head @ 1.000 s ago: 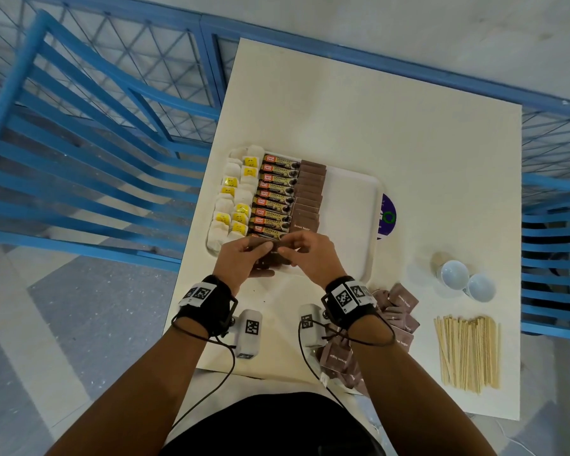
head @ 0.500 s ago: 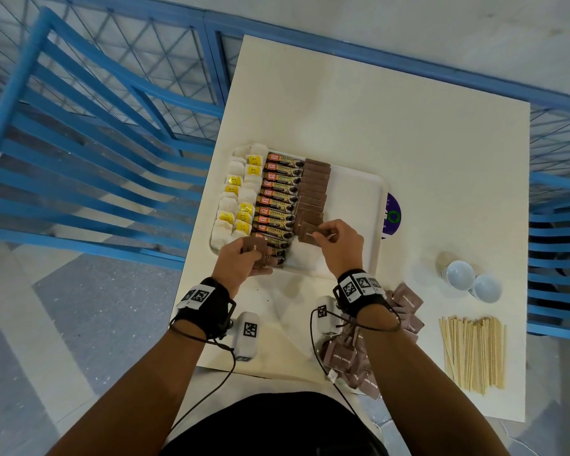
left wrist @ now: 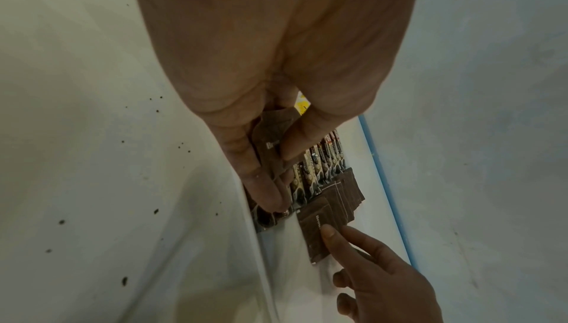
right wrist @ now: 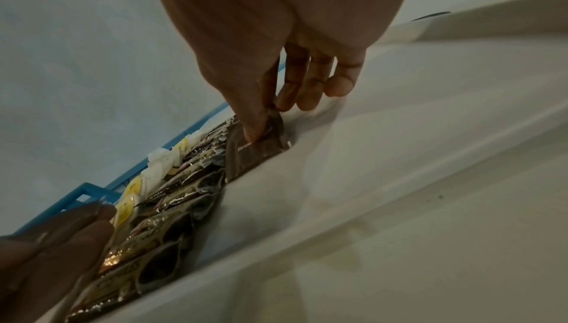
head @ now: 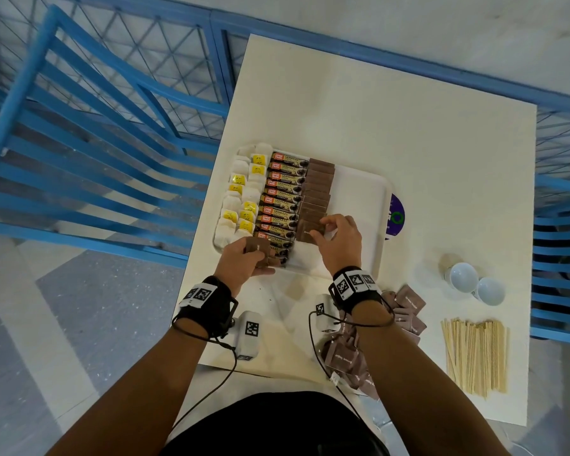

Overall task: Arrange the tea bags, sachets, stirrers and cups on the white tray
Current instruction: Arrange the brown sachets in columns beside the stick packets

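Note:
The white tray (head: 359, 192) holds a column of tea bags (head: 241, 199), a column of coffee sachets (head: 280, 195) and a column of brown sachets (head: 318, 189). My right hand (head: 323, 230) pinches one brown sachet (right wrist: 258, 151) between thumb and forefinger, low at the near end of the brown column. My left hand (left wrist: 276, 158) grips a few brown sachets (head: 257, 246) over the tray's near left corner. More loose brown sachets (head: 405, 311) lie on the table by my right wrist. Wooden stirrers (head: 474, 353) and two white cups (head: 463, 276) lie at the right.
The tray's right half is bare white. A purple round disc (head: 396, 218) peeks out beside the tray's right rim. A blue slatted chair (head: 79, 159) stands left of the table (head: 408, 126), with blue railing behind.
My right hand has moved away from the left hand with one brown sachet and brought it down at the near end of the brown column. The left hand stayed put.

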